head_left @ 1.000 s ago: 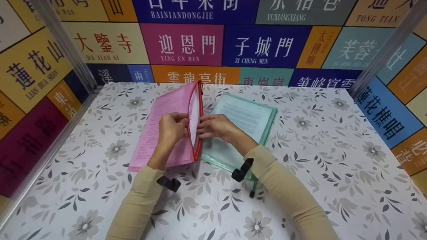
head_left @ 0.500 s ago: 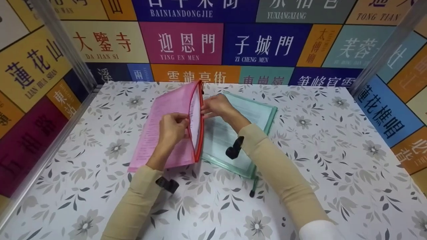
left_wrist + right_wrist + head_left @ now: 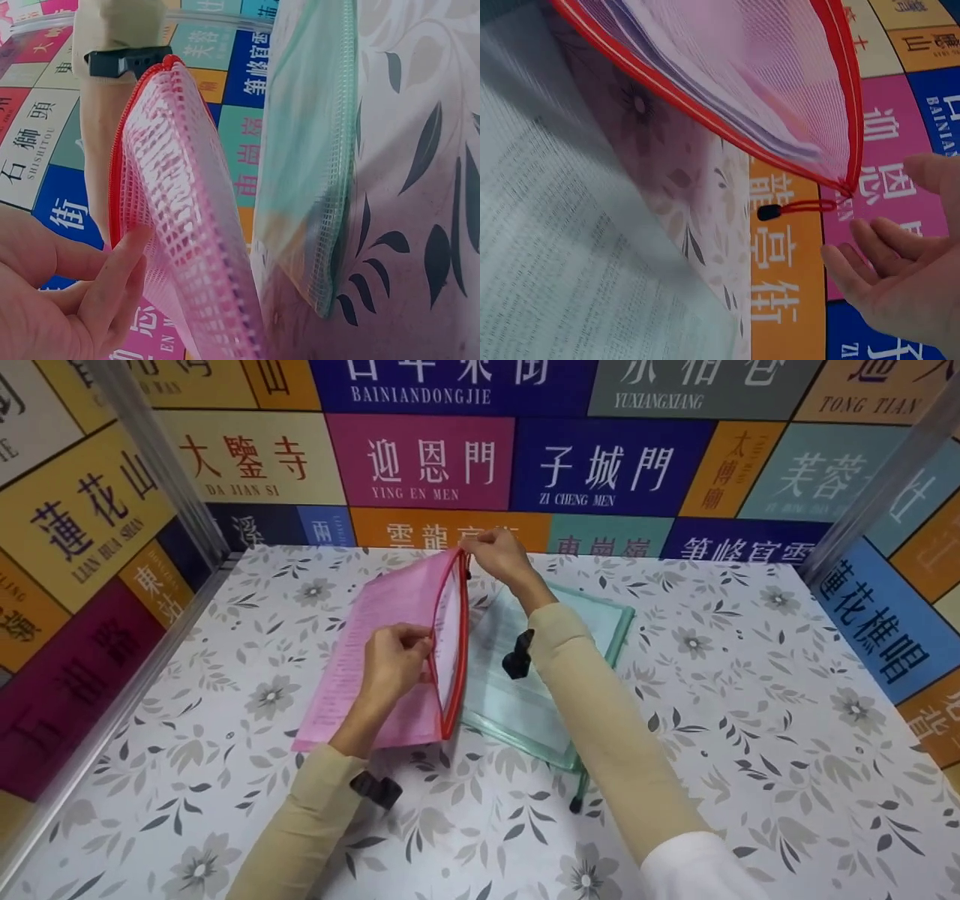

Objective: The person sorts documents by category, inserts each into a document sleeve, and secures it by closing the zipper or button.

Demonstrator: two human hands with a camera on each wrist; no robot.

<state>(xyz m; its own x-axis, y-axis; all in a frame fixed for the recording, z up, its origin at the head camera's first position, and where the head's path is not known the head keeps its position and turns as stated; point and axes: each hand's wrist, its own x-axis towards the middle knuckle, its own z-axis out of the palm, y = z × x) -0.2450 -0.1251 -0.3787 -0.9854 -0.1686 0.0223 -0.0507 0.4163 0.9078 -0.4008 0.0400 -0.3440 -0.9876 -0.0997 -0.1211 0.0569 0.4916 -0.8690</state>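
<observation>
A pink mesh zipper pouch with a red zipper stands tilted on the table, its mouth gaping toward the right. White papers show inside it. My left hand pinches the near side of the mouth between thumb and fingers, around the middle of the red edge. At the far corner of the pouch is my right hand; in the right wrist view its fingers are spread and relaxed, with nothing between them. The red zipper pull, with a black tip, hangs from that corner just beside those fingers.
A green mesh zipper pouch with printed sheets inside lies flat to the right, partly under the right forearm. Its pull points toward the front. A wall of colourful signs rises behind the flower-patterned table.
My right hand has moved from the middle of the pouch's mouth away from me to its far corner. My left hand keeps its pinch on the edge. The mouth gapes a little wider.
</observation>
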